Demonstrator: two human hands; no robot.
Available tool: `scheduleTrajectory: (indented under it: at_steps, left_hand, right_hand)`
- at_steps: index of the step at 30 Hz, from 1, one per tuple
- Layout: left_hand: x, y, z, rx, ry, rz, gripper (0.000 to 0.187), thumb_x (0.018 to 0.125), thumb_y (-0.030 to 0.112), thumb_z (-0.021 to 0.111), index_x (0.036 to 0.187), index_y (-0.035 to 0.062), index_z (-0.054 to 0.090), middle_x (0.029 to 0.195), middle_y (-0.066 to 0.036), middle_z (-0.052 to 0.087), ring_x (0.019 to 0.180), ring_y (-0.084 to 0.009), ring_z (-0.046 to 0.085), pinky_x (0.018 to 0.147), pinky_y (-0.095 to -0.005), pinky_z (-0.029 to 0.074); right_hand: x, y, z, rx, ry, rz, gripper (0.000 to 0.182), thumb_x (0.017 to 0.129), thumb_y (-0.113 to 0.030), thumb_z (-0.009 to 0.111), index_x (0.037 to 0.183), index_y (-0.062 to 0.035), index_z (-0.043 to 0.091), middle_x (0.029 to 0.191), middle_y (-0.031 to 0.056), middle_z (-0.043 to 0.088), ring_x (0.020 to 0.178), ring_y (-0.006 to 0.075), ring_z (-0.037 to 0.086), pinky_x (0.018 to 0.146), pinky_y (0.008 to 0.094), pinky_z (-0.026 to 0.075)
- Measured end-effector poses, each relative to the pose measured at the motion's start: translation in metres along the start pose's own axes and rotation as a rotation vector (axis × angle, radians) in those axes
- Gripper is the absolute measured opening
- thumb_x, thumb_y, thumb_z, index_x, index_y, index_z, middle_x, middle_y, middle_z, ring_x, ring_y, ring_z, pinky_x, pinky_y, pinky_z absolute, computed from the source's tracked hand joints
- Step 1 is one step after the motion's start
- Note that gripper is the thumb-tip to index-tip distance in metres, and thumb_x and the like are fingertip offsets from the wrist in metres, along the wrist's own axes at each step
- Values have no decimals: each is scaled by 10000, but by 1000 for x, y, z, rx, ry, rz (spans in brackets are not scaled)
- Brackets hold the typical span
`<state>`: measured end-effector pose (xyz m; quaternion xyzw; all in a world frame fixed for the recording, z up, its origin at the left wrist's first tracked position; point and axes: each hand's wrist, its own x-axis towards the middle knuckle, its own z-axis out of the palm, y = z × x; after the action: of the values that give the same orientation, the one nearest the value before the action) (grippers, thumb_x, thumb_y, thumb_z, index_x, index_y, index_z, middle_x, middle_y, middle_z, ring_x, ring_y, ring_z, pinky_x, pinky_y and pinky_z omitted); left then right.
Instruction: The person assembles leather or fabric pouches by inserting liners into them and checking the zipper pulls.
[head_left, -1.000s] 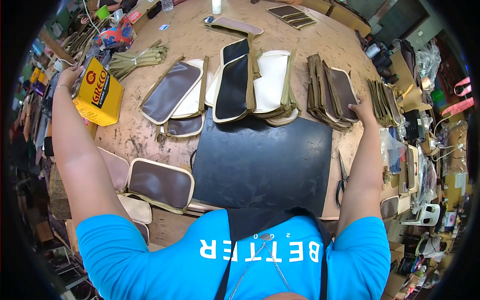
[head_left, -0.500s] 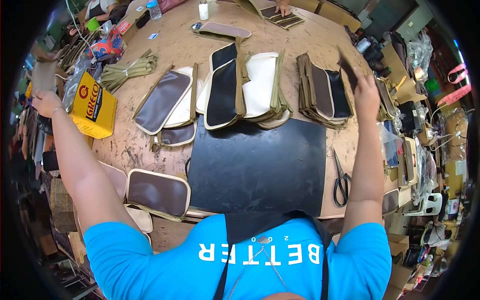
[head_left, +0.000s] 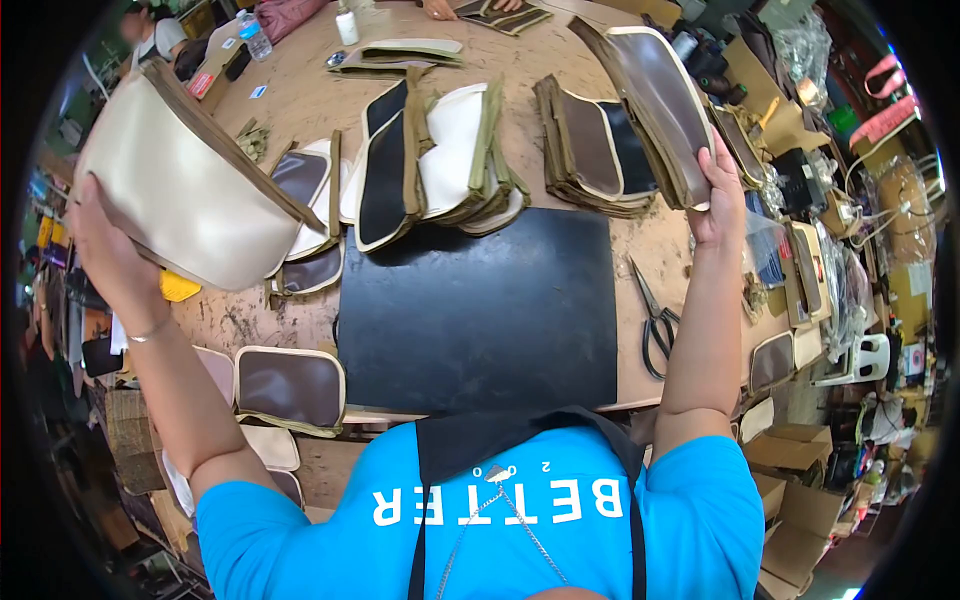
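Note:
My left hand [head_left: 108, 255] is closed on the lower edge of a cream leatherette panel [head_left: 195, 190] with a brown strip along one side, raised at the left. In my right hand [head_left: 720, 200] is a brown leatherette panel [head_left: 668, 95] with cream piping and an olive-brown side strip, held upright and tilted. Between the hands, stacked panels lie on the table: black ones [head_left: 384, 180], white ones [head_left: 452, 150], and a brown-and-black pile [head_left: 592, 150]. A dark panel [head_left: 302, 178] lies partly hidden behind the cream one.
A black mat [head_left: 480, 310] lies before me, with scissors [head_left: 655, 325] at its right. Front left is a brown panel [head_left: 290, 385]. The cream panel mostly covers a yellow can [head_left: 180, 287]. A co-worker's hands [head_left: 437, 9] work at the far edge, near a white bottle [head_left: 347, 25].
My left hand has lifted the cream panel up and inward, now in front of the can. The brown panel in my right hand has turned its face toward me. The view has shifted slightly.

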<state>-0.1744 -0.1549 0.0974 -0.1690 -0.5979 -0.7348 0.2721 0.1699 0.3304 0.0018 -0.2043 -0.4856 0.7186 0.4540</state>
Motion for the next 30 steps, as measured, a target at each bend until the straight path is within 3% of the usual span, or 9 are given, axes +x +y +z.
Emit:
scheduleTrajectory:
  at_steps: [6, 11, 14, 17, 19, 21, 24, 27, 30]
  left_hand:
    - [-96, 4, 30, -257, -354, -372, 348, 1053, 281, 474, 1266, 14, 545, 1213, -94, 631, 1089, -170, 616, 971, -329, 487]
    - [-135, 6, 30, -369, -391, -488, 385, 1063, 285, 428, 1314, 8, 520, 1257, -114, 623, 1130, -200, 623, 986, -360, 498]
    - [-156, 4, 31, -444, -297, -564, 384, 1064, 279, 418, 1304, 2, 531, 1255, -127, 632, 1115, -219, 640, 979, -379, 513]
    - [-177, 2, 42, -548, -281, -648, 392, 1065, 281, 410, 1302, -6, 535, 1264, -133, 630, 1116, -227, 641, 977, -383, 514]
    - [-190, 4, 52, -573, -365, -670, 408, 1067, 284, 398, 1307, -17, 533, 1268, -141, 628, 1139, -236, 630, 995, -382, 500]
    - [-201, 1, 63, -594, -415, -712, 414, 1069, 284, 392, 1311, -22, 531, 1272, -145, 625, 1151, -238, 624, 1009, -380, 490]
    - [-211, 5, 71, -587, -551, -732, 419, 1073, 277, 382, 1342, -23, 496, 1285, -146, 613, 1160, -231, 615, 1019, -373, 479]
    - [-220, 15, 81, -624, -573, -783, 344, 1068, 233, 420, 1273, -27, 514, 1206, -154, 643, 1090, -213, 648, 947, -347, 529]
    - [-229, 12, 88, -664, -575, -855, 350, 1069, 242, 421, 1278, -24, 511, 1205, -150, 644, 1077, -216, 654, 947, -355, 530]
  right_hand:
    - [-22, -11, -7, -6, -37, 42, 491, 989, -81, 564, 1464, -45, 445, 1389, 121, 556, 1206, 214, 589, 1012, 351, 498]
    - [-26, -14, -21, 6, -60, 51, 487, 981, -74, 582, 1453, -43, 463, 1401, 110, 552, 1223, 202, 580, 1025, 344, 486]
    - [-10, -10, -24, -63, 55, -149, 439, 953, -4, 586, 1388, -44, 543, 1220, 101, 638, 1081, 207, 636, 925, 341, 531]
    - [11, -3, -23, -1127, 192, -817, 409, 927, 17, 598, 1312, -117, 634, 1018, 72, 622, 954, 188, 624, 820, 356, 527]
    - [20, 19, -9, -1227, 107, -1003, 419, 878, 25, 612, 1238, -175, 689, 896, 89, 565, 829, 238, 598, 734, 373, 503]
    - [25, 57, -5, -1389, -78, -851, 365, 904, -55, 601, 1238, -179, 679, 899, 117, 600, 823, 307, 628, 746, 408, 522]
    - [9, 110, 4, -1549, -458, -335, 458, 918, -349, 651, 1341, -181, 604, 1165, 139, 627, 1088, 332, 602, 936, 428, 503]
    - [-3, 133, 3, -1284, -362, -590, 549, 910, -407, 656, 1335, -68, 584, 1242, 165, 617, 1171, 353, 559, 1006, 414, 458]
    - [-49, 93, 37, -902, -459, -380, 581, 904, -442, 668, 1316, -40, 591, 1244, 166, 622, 1208, 319, 558, 1035, 384, 433]
